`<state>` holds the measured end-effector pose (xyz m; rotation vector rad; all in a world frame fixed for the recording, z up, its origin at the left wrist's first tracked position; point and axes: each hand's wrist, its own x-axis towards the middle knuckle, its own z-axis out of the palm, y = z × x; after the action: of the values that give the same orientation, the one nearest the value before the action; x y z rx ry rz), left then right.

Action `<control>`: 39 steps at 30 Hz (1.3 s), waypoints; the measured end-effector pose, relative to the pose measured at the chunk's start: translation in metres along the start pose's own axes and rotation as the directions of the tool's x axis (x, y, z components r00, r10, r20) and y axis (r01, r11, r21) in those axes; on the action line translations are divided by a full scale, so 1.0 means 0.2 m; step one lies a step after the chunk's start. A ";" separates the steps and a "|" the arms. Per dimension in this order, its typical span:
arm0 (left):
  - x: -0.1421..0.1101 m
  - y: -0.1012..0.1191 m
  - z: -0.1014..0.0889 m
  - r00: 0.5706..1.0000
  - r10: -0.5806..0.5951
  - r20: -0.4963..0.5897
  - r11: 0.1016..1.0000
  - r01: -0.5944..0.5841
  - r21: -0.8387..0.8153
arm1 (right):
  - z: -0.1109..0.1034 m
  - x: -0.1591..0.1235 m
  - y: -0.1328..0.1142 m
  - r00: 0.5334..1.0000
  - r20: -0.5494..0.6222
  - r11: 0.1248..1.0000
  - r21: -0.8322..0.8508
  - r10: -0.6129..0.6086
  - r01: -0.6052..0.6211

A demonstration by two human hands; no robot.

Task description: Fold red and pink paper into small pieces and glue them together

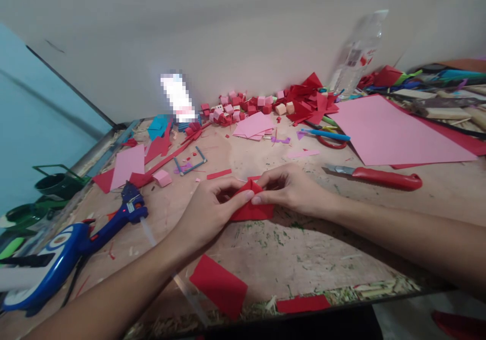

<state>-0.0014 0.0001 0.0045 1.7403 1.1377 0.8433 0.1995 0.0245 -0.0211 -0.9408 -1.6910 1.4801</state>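
Observation:
A folded piece of red paper (252, 211) is pinched between both hands, low over the middle of the wooden table. My left hand (212, 203) grips its left side, thumb on the near face. From the right, my right hand (288, 190) pinches the same paper, and the two thumb tips nearly meet at a raised fold. The fingers behind the paper are partly hidden. Just beyond lies a narrow red paper strip (219, 174). Nearer the front edge are a red paper piece (219, 285) and a smaller red scrap (304, 304).
A blue glue gun (114, 223) with a glue stick lies left. On the right are a red-handled knife (387, 178) with its blade out, large pink paper sheets (398, 132) and a clear bottle (359, 56). Small paper cubes (235, 108) are heaped by the wall, near a lit phone (178, 97).

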 end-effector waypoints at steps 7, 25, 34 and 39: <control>0.00 -0.01 -0.01 1.000 0.020 0.018 0.999 -0.019 -0.038 | 0.00 -0.01 -0.01 0.999 -0.039 0.999 -0.024 -0.030 0.029; 0.01 0.01 -0.02 0.993 0.033 0.114 0.995 -0.043 0.085 | 0.00 -0.01 -0.01 0.996 -0.084 1.000 0.021 -0.017 0.019; 0.00 0.02 -0.02 0.994 0.007 0.105 0.998 -0.012 0.055 | 0.00 0.00 -0.02 0.996 -0.087 0.999 0.032 0.017 -0.014; 0.00 0.01 -0.02 0.994 0.000 0.109 0.998 -0.007 0.062 | -0.01 0.00 -0.02 0.995 -0.097 0.999 0.034 0.024 -0.020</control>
<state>-0.0037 0.0013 0.0075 1.8169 1.0988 0.7132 0.2004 0.0246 -0.0177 -1.0005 -1.5864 1.4487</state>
